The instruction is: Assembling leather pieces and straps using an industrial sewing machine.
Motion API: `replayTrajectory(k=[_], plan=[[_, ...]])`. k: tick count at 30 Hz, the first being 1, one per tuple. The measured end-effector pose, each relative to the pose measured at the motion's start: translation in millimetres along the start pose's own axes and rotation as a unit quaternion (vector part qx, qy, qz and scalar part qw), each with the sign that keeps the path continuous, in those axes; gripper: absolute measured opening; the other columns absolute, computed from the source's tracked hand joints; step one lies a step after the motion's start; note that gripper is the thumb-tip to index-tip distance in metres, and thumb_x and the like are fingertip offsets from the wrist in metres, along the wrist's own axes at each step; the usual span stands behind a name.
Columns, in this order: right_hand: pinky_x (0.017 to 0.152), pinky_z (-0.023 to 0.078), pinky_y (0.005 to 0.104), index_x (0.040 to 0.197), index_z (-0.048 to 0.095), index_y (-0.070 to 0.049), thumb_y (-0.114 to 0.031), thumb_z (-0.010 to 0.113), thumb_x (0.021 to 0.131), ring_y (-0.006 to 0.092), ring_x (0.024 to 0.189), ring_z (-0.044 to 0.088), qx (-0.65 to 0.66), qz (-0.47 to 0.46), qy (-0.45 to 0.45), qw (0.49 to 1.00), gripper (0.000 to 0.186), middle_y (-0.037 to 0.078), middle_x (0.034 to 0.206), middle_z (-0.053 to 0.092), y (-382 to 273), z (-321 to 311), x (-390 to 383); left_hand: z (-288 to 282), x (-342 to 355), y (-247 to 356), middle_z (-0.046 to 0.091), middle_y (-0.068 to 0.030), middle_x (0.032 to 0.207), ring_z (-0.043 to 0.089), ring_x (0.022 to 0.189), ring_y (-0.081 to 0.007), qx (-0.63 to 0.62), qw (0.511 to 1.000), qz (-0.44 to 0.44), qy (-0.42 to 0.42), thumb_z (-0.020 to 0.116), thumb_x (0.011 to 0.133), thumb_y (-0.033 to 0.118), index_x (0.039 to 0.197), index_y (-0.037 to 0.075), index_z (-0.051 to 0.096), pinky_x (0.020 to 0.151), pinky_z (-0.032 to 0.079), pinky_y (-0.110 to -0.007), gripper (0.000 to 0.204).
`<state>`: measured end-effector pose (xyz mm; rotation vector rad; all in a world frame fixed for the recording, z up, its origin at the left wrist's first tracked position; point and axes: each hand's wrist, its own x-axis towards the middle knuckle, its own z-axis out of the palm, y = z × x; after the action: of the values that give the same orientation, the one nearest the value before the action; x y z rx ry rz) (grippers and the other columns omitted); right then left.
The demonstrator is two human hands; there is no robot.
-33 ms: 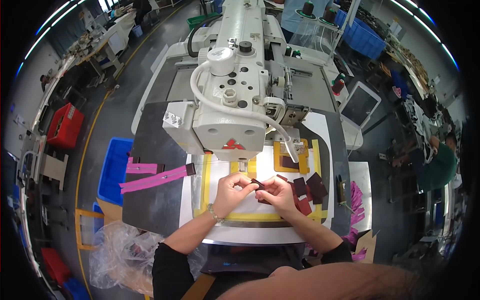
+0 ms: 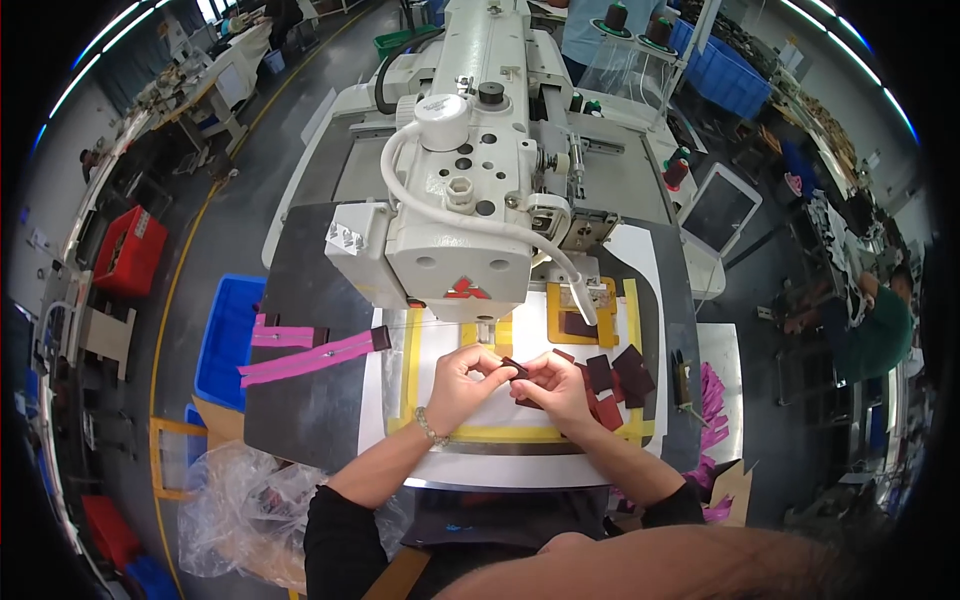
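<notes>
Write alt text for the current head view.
A person's left-hand grip and right-hand grip pinch a small dark piece in front of a white sewing machine. More dark and red pieces lie to the right; two pink zipper strips lie to the left, near a blue bin.

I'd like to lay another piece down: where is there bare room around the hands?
The dark tabletop looks bare below the pink strips, left of the white sheet, and above those strips, left of the machine head. Beside the right hand it's crowded: dark red pieces overlap.
</notes>
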<state>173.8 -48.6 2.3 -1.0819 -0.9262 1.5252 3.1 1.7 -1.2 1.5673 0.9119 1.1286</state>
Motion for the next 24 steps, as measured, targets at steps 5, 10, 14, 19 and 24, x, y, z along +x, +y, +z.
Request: replayTrajectory(k=[5,10,14,19,24], plan=[[0.068,0.054,0.024,0.096,0.053,0.001,0.003,0.065,0.084,0.0133,0.077,0.066,-0.016,0.002,0.001,1.0,0.017,0.009,0.087,0.065,0,2,2,-2,1,7,0.064,-0.0047,0.068,0.06,0.061,-0.0108,0.015,1.0,-0.008,0.002,0.077,0.072,0.004,0.069,0.001,0.061,0.058,0.047,-0.025,0.016],[0.068,0.054,0.0239,0.095,0.053,0.0,0.003,0.065,0.085,0.013,0.075,0.066,-0.011,-0.007,0.002,1.0,0.016,0.009,0.087,0.065,-1,2,2,-3,2,8,0.064,-0.0055,0.07,0.06,0.063,-0.0131,0.026,0.999,0.019,-0.007,0.076,0.071,0.002,0.069,0.001,0.061,0.061,0.047,-0.026,0.015],[0.067,0.054,0.0237,0.094,0.054,0.0,0.002,0.065,0.085,0.0129,0.075,0.066,-0.015,-0.004,0.005,1.0,0.015,0.009,0.086,0.065,-1,2,3,-4,3,12,0.062,-0.005,0.071,0.059,0.066,-0.0122,0.031,0.999,0.021,-0.011,0.075,0.071,0.001,0.069,0.001,0.061,0.061,0.046,-0.026,0.015],[0.066,0.054,0.0234,0.093,0.054,0.001,0.001,0.065,0.085,0.0128,0.074,0.066,-0.03,-0.006,0.005,1.0,0.014,0.009,0.085,0.065,1,2,3,-5,3,11,0.061,-0.0041,0.071,0.057,0.066,-0.0105,0.032,0.999,0.016,-0.019,0.075,0.072,0.0,0.067,0.001,0.059,0.061,0.045,-0.024,0.017],[0.066,0.054,0.0234,0.09,0.053,0.001,0.001,0.064,0.086,0.013,0.074,0.066,-0.025,-0.006,-0.002,1.0,0.012,0.01,0.084,0.065,4,0,4,-5,3,13,0.062,-0.0046,0.069,0.06,0.062,-0.0133,0.048,0.998,0.028,-0.021,0.075,0.072,0.002,0.072,0.002,0.058,0.061,0.048,-0.027,0.017]])
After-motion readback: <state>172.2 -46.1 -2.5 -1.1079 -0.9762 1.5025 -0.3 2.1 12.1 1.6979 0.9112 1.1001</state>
